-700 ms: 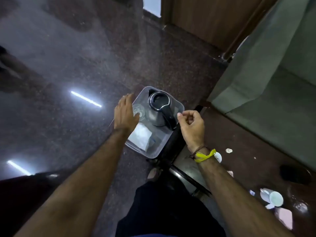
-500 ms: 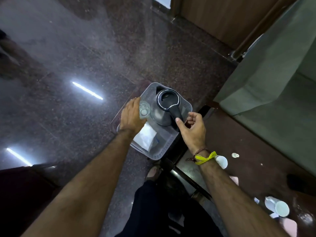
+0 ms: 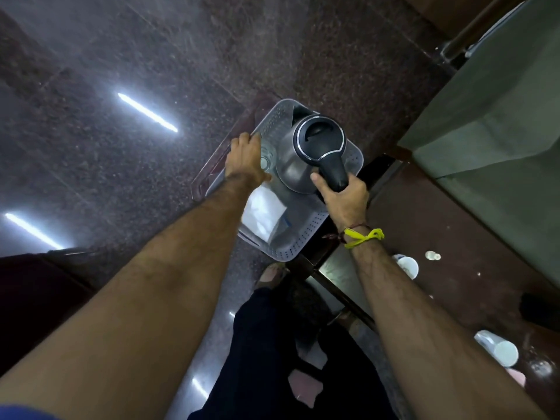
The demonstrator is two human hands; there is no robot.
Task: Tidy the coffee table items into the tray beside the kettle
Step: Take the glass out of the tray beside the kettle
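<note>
We have both hands at the grey perforated tray [image 3: 306,247], which sits in the middle of the frame on a small dark surface [image 3: 209,174] above the polished floor [image 3: 121,56]. Our right hand [image 3: 344,198] is closed around the black handle of the kettle [image 3: 306,153], thumb pressed along its left side. The kettle stands upright inside the tray's upper half, and its handle points down-right, straight toward that wrist. Our left hand [image 3: 245,159] is curled over the tray's left rim beside a small clear glass [image 3: 265,162]; whether the fingers grip the rim or the glass we cannot tell. A white packet [image 3: 263,216] lies in the tray's lower half.

The items to tidy lie away from the hands, at the lower right of the frame: white cups [image 3: 407,266] and scraps scattered across the brown coffee table [image 3: 454,283]. The right arm is nearer them, so we judge it the one to reach back once the kettle is settled.
</note>
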